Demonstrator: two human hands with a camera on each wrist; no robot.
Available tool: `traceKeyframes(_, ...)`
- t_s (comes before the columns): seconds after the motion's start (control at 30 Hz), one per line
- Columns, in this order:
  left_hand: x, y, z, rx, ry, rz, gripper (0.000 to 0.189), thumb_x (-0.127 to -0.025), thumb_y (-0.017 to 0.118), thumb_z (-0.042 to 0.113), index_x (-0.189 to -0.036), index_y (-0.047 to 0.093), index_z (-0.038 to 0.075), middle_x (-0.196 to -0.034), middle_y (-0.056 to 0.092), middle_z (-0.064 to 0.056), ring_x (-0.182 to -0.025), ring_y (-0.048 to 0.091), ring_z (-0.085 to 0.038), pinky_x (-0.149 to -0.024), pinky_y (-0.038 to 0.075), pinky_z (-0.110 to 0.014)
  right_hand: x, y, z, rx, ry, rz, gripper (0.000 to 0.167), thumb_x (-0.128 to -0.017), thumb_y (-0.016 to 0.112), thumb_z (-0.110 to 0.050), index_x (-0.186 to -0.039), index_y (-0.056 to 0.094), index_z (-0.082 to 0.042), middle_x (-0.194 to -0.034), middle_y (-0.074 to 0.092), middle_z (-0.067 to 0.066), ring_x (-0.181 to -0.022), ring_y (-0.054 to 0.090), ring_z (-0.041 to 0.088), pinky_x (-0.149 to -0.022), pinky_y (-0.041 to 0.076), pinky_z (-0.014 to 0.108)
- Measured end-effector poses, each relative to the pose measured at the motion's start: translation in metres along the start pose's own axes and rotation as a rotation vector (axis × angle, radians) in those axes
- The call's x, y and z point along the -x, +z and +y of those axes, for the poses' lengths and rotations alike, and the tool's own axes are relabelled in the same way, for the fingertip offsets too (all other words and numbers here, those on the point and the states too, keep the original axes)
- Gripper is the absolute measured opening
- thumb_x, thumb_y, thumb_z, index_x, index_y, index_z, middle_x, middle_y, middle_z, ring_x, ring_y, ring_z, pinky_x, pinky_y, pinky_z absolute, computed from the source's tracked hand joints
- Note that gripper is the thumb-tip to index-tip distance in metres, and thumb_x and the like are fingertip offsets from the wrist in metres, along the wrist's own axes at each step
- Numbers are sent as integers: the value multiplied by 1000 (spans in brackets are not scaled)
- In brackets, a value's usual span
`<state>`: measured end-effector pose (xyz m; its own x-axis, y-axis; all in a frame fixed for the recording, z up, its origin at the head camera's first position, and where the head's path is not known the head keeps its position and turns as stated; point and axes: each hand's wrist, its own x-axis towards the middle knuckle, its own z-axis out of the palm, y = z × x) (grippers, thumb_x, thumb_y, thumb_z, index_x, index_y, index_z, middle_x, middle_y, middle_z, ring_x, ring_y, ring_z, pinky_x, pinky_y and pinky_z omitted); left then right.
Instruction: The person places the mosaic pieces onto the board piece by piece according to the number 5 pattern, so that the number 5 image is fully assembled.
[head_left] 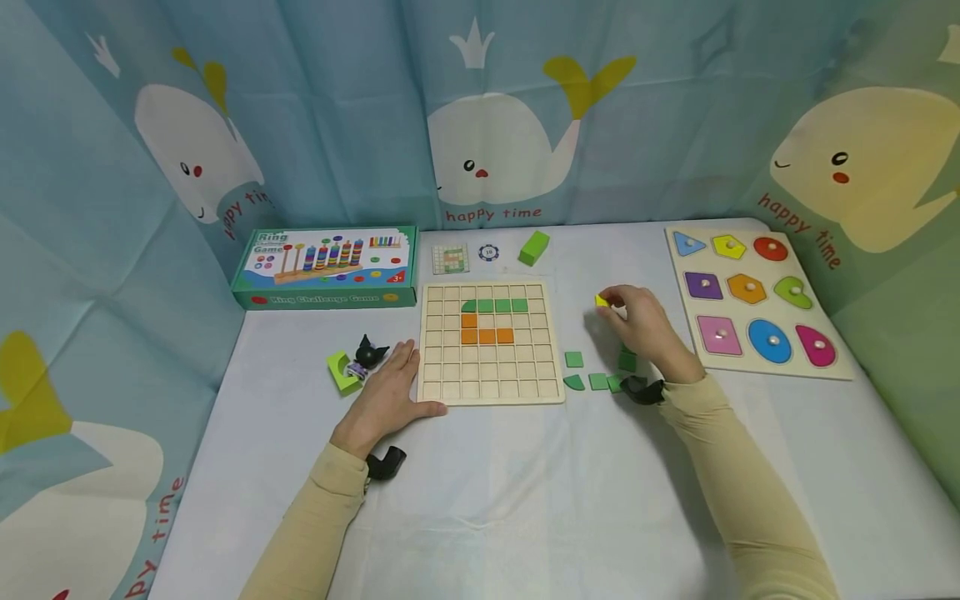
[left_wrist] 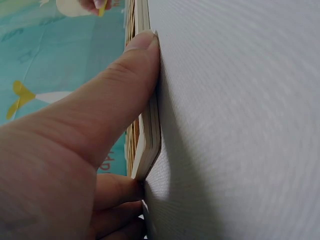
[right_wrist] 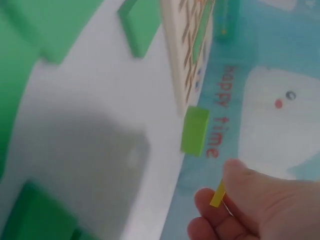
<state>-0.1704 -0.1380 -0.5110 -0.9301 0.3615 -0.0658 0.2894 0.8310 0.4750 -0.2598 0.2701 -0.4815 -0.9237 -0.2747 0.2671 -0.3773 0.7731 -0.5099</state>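
Note:
A wooden grid board (head_left: 442, 367) lies on the table, with a row of green tiles (head_left: 502, 306) and several orange tiles (head_left: 487, 336) set in its squares. At its near left corner rests my left hand (head_left: 386, 396). In the left wrist view the thumb (left_wrist: 117, 82) lies along the board's front edge, while the other fingers stretch along the left side. My right hand (head_left: 641, 321), raised over the table right of the board, pinches a small yellow tile (right_wrist: 218, 194) between thumb and fingers. Loose green tiles (head_left: 597, 382) lie below that hand.
Behind the board are a pattern card (head_left: 450, 259), a round chip (head_left: 489, 252) and a green block (head_left: 534, 248). A game box (head_left: 330, 271) stands back left, a shape puzzle (head_left: 757, 308) lies right. A black-headed figure (head_left: 367, 354) and a curved green block (head_left: 342, 372) sit beside my left hand.

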Motion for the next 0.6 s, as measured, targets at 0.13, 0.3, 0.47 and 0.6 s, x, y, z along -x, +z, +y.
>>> traceKeyframes(0.13,0,0,0,-7,0,0,106,-77,77,55,-148,31,-9,-155,22,-25,-144,16,-36,-115,20,-46,-5,5,-9,2,-71,25,26,-90,69,-2,-112,64,12,-101,65,26,-93,58,38,-82,42,51)
traceKeyframes(0.3,-1,0,0,-3,0,0,107,-77,77,56,-148,30,-9,-156,22,-25,-145,15,-36,-114,20,-47,-9,13,-21,-9,-121,-9,25,-90,70,-2,-111,67,10,-100,67,23,-92,58,36,-82,43,49)
traceKeyframes(0.47,0,0,0,10,1,0,107,-77,77,55,-148,30,-9,-156,22,-25,-145,15,-36,-115,20,-47,-13,22,-37,-21,-127,-81,26,-91,70,-8,-112,67,7,-103,67,20,-94,56,34,-83,44,48)
traceKeyframes(0.6,-1,1,-1,8,4,1,106,-77,77,55,-148,30,-9,-156,22,-25,-145,15,-36,-115,20,-47,-15,31,-49,-36,-155,-124,26,-91,71,-10,-112,68,6,-103,68,18,-93,57,32,-82,46,46)
